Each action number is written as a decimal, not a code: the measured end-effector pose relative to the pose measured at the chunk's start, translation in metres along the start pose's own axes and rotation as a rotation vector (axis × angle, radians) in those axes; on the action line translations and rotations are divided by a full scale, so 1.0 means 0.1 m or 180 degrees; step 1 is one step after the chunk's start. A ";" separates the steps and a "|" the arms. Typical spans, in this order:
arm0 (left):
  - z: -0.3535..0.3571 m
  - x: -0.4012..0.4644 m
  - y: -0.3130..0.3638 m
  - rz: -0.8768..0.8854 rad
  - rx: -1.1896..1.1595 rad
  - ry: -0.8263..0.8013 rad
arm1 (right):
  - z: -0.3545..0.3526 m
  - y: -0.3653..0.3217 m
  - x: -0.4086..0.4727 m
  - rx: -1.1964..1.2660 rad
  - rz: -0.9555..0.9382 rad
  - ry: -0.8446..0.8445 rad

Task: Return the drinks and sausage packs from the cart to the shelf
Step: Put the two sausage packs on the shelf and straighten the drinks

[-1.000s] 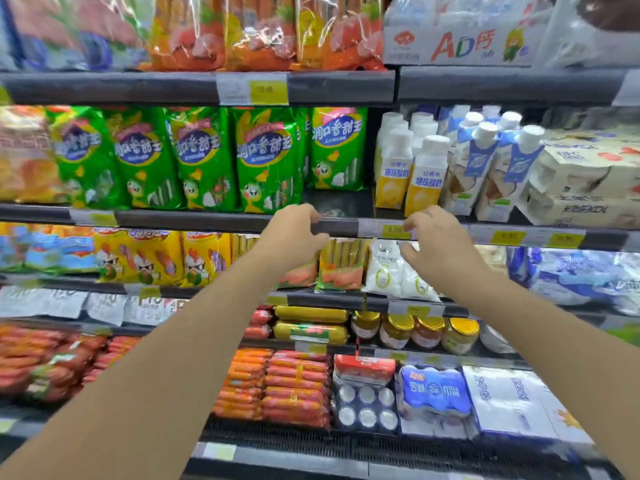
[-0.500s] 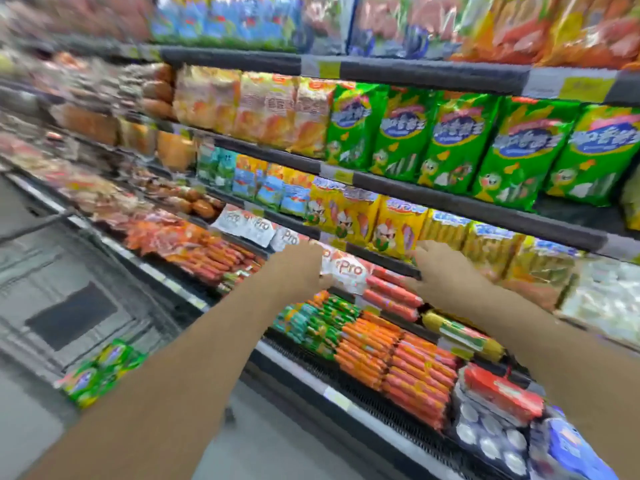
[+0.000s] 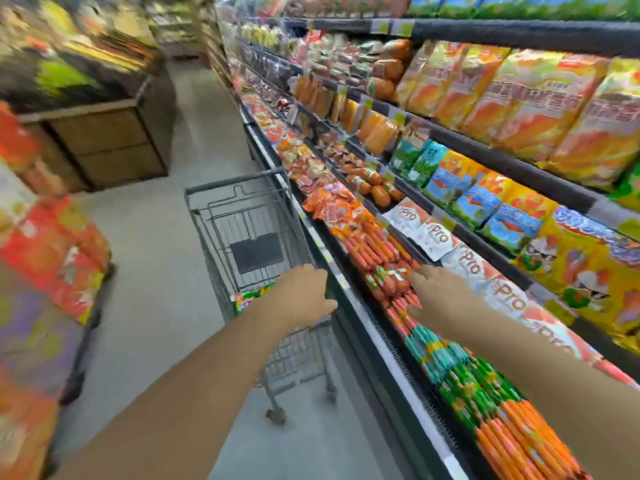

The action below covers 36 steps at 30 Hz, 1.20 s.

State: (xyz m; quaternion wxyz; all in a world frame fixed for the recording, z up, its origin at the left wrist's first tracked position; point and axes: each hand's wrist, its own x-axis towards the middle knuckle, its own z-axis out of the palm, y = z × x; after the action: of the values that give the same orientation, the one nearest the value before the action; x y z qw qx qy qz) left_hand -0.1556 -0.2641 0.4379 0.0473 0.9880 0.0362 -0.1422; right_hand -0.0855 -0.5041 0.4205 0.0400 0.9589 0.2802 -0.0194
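Note:
A grey wire shopping cart [image 3: 221,216] stands in the aisle beside the refrigerated shelf [image 3: 360,317]. A green sausage pack [image 3: 251,297] lies in the cart's basket, partly hidden by my arm. My left hand [image 3: 299,294] hovers over the near end of the basket with fingers relaxed, holding nothing. My right hand [image 3: 438,297] is empty and reaches over the red sausages [image 3: 388,278] on the bottom shelf level. No drinks are visible in the cart. The whole view is blurred.
Shelf levels on the right hold orange, yellow and green sausage bags [image 3: 530,109]. A dark wooden display stand [image 3: 104,143] sits at the left of the aisle, with red packs [image 3: 52,254] stacked nearer. Grey floor [image 3: 156,306] runs between them.
My view has swung left from the shelf front to the aisle, and the cart now shows fully. Both hands dropped from the upper shelf edge, the left one now over the cart.

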 end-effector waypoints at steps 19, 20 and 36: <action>0.53 1.15 -2.20 -0.1239 -0.0818 -0.0271 | 0.78 -1.54 2.89 -0.0028 -0.1121 -0.0458; 0.57 1.25 -2.33 -0.1227 -0.0837 -0.0293 | 0.84 -1.63 3.01 -0.0057 -0.1105 -0.0460; 1.80 3.16 -3.60 -0.1243 -0.1357 -0.0659 | 2.39 -2.44 4.87 0.0395 -0.0918 -0.1499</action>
State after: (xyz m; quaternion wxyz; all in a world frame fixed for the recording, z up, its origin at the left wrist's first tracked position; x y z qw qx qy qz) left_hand 0.0663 0.0930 0.1462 0.2288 0.9104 0.2495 -0.2377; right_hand 0.1897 -0.0591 0.1376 0.0421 0.8789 0.3950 -0.2643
